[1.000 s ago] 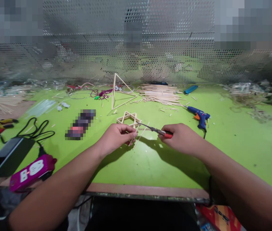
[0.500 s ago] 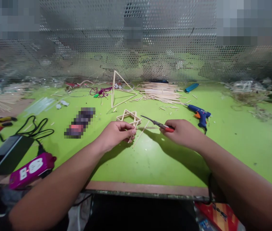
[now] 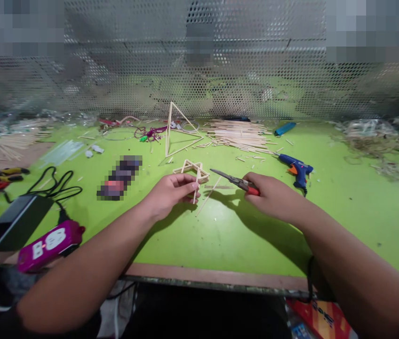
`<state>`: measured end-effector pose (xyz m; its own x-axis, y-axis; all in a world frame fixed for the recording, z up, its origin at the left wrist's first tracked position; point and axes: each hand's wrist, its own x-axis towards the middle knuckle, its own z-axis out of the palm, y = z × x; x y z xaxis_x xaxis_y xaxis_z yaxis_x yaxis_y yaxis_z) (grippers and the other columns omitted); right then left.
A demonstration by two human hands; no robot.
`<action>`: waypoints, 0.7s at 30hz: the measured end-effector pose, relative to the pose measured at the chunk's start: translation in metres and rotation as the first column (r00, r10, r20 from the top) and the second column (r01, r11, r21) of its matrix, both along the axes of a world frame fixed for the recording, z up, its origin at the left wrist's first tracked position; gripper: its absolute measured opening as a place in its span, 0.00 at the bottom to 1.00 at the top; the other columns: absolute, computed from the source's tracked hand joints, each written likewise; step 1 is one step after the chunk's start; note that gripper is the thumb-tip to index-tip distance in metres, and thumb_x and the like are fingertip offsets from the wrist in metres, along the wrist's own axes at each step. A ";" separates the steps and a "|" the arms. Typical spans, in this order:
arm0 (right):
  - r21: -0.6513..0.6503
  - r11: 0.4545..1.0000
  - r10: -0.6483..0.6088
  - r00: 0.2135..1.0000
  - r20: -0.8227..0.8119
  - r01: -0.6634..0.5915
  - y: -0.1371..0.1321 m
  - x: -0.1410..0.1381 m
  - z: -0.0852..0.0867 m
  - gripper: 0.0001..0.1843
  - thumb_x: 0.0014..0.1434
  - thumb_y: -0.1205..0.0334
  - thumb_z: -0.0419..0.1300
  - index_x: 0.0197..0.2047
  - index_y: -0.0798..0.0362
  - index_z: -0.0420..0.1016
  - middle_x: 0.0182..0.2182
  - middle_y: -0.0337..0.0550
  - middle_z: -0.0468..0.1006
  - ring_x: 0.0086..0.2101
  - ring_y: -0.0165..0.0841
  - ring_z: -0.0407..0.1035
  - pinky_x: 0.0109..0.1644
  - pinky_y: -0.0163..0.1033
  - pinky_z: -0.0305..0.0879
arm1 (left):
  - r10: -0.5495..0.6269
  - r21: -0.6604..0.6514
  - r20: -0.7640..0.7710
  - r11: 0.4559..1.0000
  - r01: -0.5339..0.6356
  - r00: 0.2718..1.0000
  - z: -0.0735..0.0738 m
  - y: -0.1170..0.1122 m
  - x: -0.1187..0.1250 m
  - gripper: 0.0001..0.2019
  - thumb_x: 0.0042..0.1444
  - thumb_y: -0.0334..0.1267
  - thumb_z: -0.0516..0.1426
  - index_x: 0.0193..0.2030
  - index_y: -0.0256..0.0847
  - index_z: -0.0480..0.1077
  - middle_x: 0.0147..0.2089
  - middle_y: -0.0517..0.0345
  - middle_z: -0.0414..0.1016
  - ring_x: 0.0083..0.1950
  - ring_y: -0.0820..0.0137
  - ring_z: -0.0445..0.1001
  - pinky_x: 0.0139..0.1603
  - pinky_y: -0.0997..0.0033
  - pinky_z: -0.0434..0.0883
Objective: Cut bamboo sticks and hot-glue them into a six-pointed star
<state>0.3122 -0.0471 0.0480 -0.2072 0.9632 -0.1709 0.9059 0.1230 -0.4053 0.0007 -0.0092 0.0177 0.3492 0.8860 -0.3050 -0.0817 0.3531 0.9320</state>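
Observation:
My left hand (image 3: 169,195) grips the near side of a small frame of glued wooden sticks (image 3: 190,170), which has a loose-looking upright stick (image 3: 195,186) at its right end. My right hand (image 3: 273,197) holds red-handled needle-nose pliers (image 3: 236,182) in its closed fist. The pliers' tips point left, a short way from the frame and not touching it. A thin stick (image 3: 208,195) lies on the green tabletop (image 3: 355,221) just below the pliers.
Behind stand a stick triangle structure (image 3: 180,134) and a pile of sticks (image 3: 238,134). A blue glue gun (image 3: 297,169) lies right of my right hand. A magenta power strip (image 3: 49,246) and black adapter (image 3: 16,221) with cables lie left. A perforated metal screen (image 3: 199,80) bounds the back.
My right hand and the pliers have drawn rightward, away from the frame. The frame has turned slightly in my left hand.

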 end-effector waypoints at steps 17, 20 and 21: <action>-0.033 0.996 -0.075 0.994 0.081 0.078 -0.001 -0.001 0.001 0.05 0.68 0.56 0.62 0.45 0.46 0.73 0.40 0.46 0.85 0.36 0.43 0.76 0.36 0.44 0.63 | 0.056 0.043 0.036 0.997 -0.058 0.998 0.002 0.002 0.002 0.23 0.44 0.48 0.84 0.41 0.39 0.85 0.37 0.55 0.85 0.37 0.67 0.83 0.36 0.65 0.84; -0.024 0.986 -0.157 0.972 0.177 0.164 0.004 0.002 -0.002 0.07 0.69 0.53 0.63 0.44 0.47 0.74 0.37 0.48 0.85 0.35 0.44 0.76 0.34 0.44 0.62 | 0.082 0.135 -0.047 0.988 -0.075 0.995 0.002 0.004 0.000 0.21 0.47 0.48 0.82 0.42 0.40 0.85 0.38 0.55 0.86 0.35 0.68 0.82 0.35 0.66 0.82; -0.017 0.984 -0.171 0.964 0.203 0.178 0.006 0.003 -0.005 0.08 0.69 0.53 0.64 0.44 0.47 0.75 0.37 0.49 0.85 0.35 0.45 0.77 0.33 0.44 0.61 | 0.104 0.208 -0.111 0.975 -0.079 0.988 0.003 0.004 -0.002 0.19 0.50 0.48 0.80 0.42 0.40 0.86 0.39 0.54 0.86 0.35 0.67 0.82 0.36 0.65 0.81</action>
